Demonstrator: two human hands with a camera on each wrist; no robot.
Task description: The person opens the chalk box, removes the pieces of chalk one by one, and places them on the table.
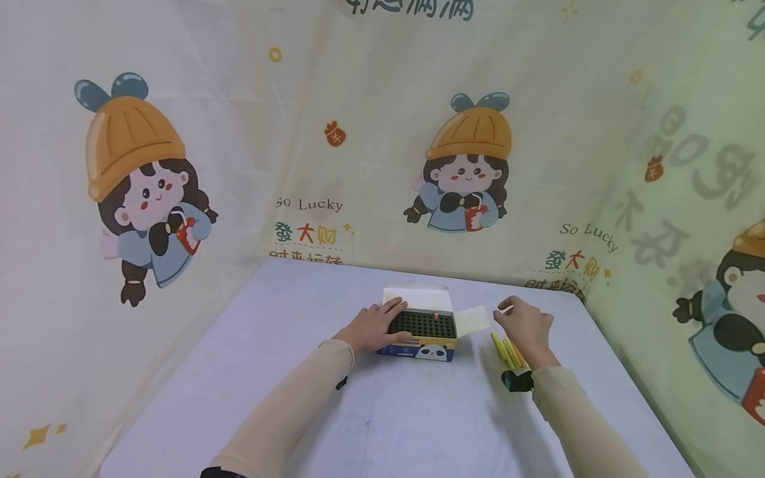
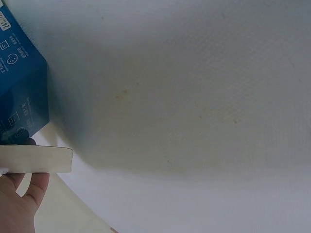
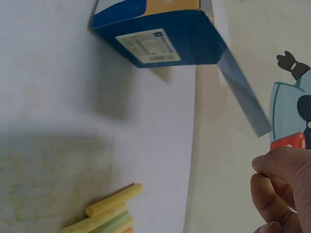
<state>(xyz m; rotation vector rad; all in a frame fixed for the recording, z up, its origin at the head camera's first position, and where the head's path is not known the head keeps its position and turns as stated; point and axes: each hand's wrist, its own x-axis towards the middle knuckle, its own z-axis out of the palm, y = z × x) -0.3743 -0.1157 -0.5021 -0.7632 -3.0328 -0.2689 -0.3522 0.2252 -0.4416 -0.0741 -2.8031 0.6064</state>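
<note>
A chalk box (image 1: 421, 350) with a panda print stands on the table, its top full of dark holes. One pink chalk stick (image 1: 436, 317) pokes up near the back right of these holes. My left hand (image 1: 372, 326) holds the box's left end, thumb along the front edge; in the left wrist view its fingers (image 2: 38, 187) lie on both sides of a pale flap (image 2: 48, 159). Above the yellow, green and orange chalk sticks (image 3: 114, 200), my right hand (image 1: 526, 326) hovers with loosely bent fingers. I see nothing between its thumb and fingers.
The box's white back lid (image 1: 417, 297) is raised, and a side flap (image 1: 472, 321) sticks out to the right. The white table (image 1: 370, 411) meets a printed cloth backdrop (image 1: 358, 166) behind and at both sides.
</note>
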